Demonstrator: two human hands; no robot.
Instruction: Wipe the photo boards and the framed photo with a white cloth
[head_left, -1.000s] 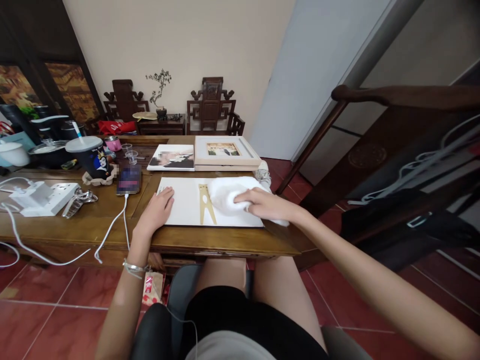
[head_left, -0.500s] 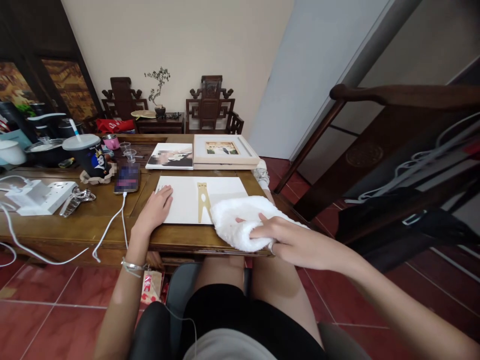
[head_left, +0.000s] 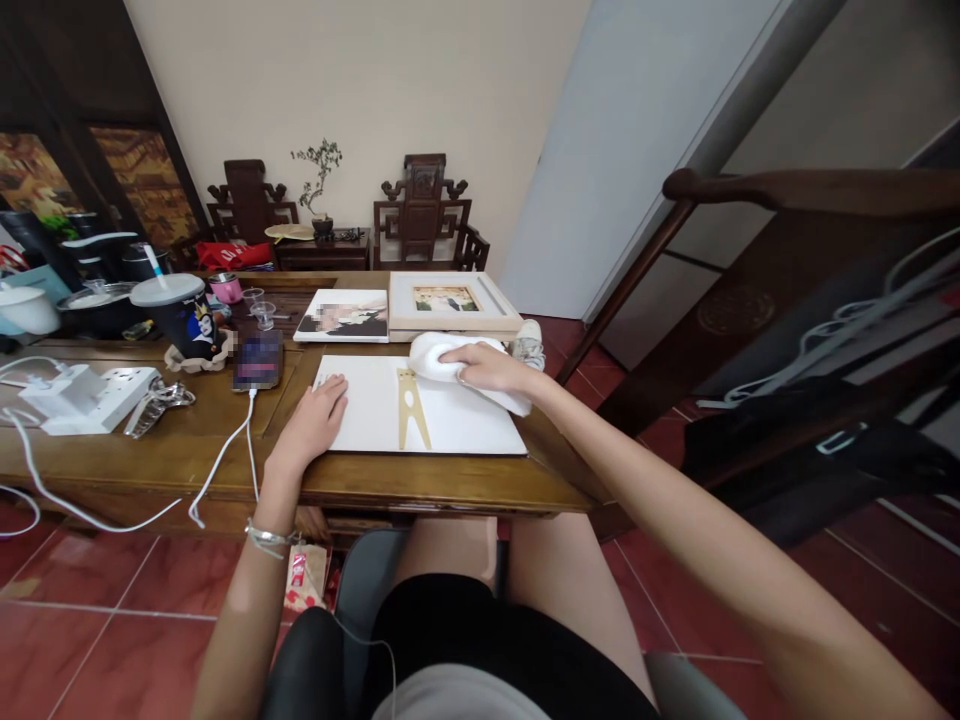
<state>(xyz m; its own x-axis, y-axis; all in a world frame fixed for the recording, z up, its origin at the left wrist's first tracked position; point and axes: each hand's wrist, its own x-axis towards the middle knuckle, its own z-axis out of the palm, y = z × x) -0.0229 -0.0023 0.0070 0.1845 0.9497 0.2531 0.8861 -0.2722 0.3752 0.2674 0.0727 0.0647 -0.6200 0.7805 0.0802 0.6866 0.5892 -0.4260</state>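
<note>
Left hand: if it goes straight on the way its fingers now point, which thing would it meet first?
Probably the photo print, just past the white panel under the left hand. Depth is unclear, so the picture frame beside the print is also possible.

At the left of the frame I see a white plastic power strip (head_left: 120, 396) with plugs in it, and just right of it a transparent claw-shaped hair clip (head_left: 159, 402). Above them I make out a black printed cup (head_left: 182, 322) with a pale grey lid and a straw, standing on a frilled beige coaster (head_left: 198, 357). To its right I find a dark-screened phone (head_left: 257, 362) with a white cable (head_left: 225, 462) attached. Toward the upper centre-left, I spot a small-leaved bonsai (head_left: 322, 170) beside a carved dark wooden chair (head_left: 425, 205). Red floor tiles (head_left: 142, 655) fill the lower left.
</note>
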